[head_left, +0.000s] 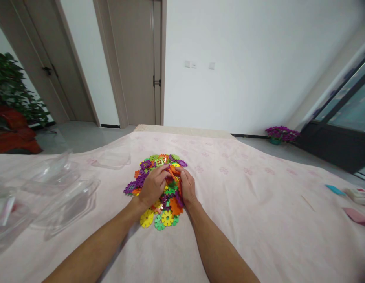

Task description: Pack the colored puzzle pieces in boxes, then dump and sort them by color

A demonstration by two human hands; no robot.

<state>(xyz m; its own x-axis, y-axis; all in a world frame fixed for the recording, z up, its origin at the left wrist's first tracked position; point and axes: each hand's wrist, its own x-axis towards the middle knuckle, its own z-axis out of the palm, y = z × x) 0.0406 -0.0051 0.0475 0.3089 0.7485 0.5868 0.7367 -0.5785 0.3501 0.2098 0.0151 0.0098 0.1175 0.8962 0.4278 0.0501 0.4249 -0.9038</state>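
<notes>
Both hands meet over a pile of notched plastic building discs [167, 218] in yellow, green, purple and orange, lying on a pink cloth. My left hand [154, 182] has its fingers closed on an orange notched piece [172, 171] just above the pile. From the other side, my right hand [187, 184] pinches the same orange piece or one joined to it; the fingers partly cover it. Purple discs [136, 184] lie to the left of my left hand. Near my wrists, a yellow disc [146, 218] rests at the pile's front edge.
Clear plastic containers [70, 200] stand at the left on the pink cloth [244, 204]. At the right edge lie a blue item [335, 190], a pink item [357, 216] and a whitish box [359, 195]. A thin stick [308, 203] lies nearby. Beyond are a door [135, 63] and purple flowers [282, 133].
</notes>
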